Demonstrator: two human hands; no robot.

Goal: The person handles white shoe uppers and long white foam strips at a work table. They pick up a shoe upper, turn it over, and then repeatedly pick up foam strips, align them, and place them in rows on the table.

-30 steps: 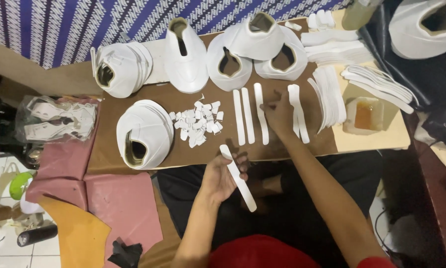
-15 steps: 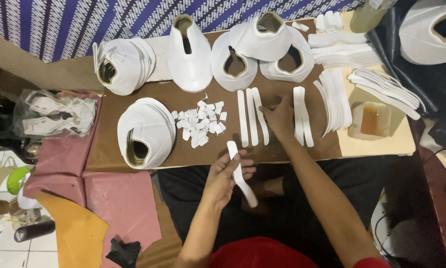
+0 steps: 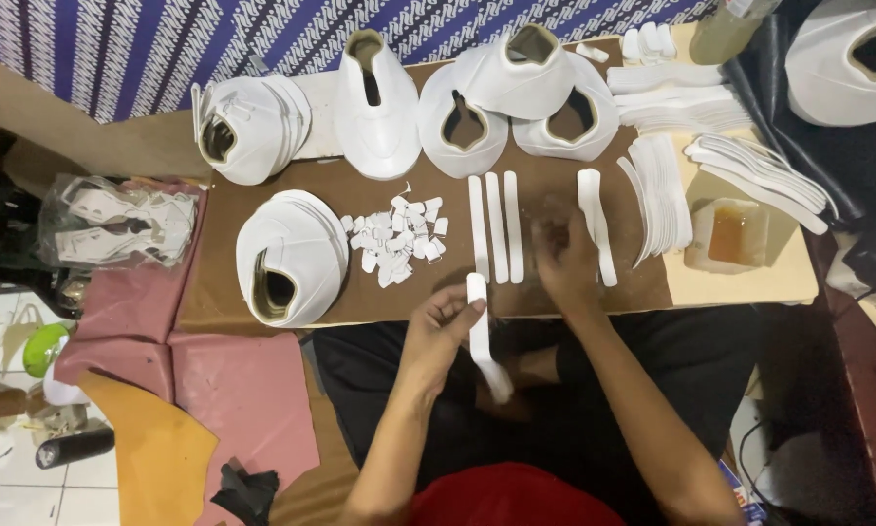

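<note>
My left hand (image 3: 438, 326) grips a long white strip (image 3: 481, 343) at its upper end, just below the front edge of the brown board (image 3: 214, 297). The strip hangs down over my lap. My right hand (image 3: 566, 255) is blurred and rests low on the board, between three white strips (image 3: 496, 229) laid side by side and another white strip (image 3: 594, 226) to the right. Nothing shows in its fingers, and I cannot tell whether they are closed. A heap of small white cut pieces (image 3: 399, 244) lies left of the three strips.
Stacks of white shoe uppers (image 3: 297, 255) stand on the board's left and along its back (image 3: 379, 107). Fanned white strips (image 3: 660, 195) and a small tray of amber glue (image 3: 730, 234) lie right. A plastic bag of parts (image 3: 116, 222) and pink sheets (image 3: 233, 390) are left.
My right hand has pulled back from the laid-out strips toward me. My left hand has lifted the held strip closer to the board's front edge.
</note>
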